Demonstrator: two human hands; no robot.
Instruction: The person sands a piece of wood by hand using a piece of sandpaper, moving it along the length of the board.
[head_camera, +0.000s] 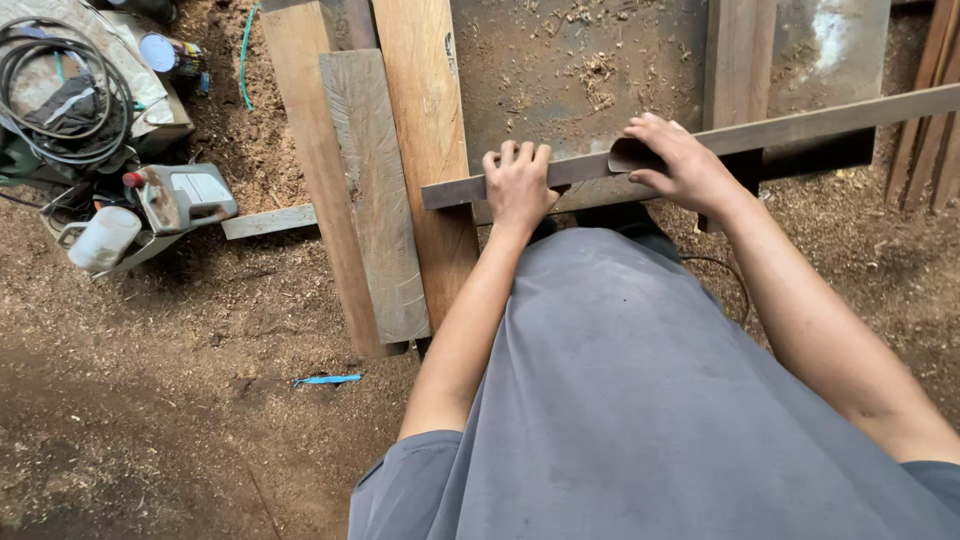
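A long thin wooden strip (800, 125) lies across a dusty workbench (570, 70), running from lower left to upper right. My left hand (518, 185) presses down on the strip near its left end, fingers wrapped over its far edge. My right hand (680, 160) holds a folded brown piece of sandpaper (630, 155) against the strip's top face, a little to the right of the left hand. My grey shirt fills the lower middle of the view.
Several planks (375, 190) lean on the bench's left side. On the sawdust-covered ground at left sit a power tool (180, 195), a white cup (103, 238), coiled cable (60, 90) and a can (165, 52). More slats (935, 120) stand at right.
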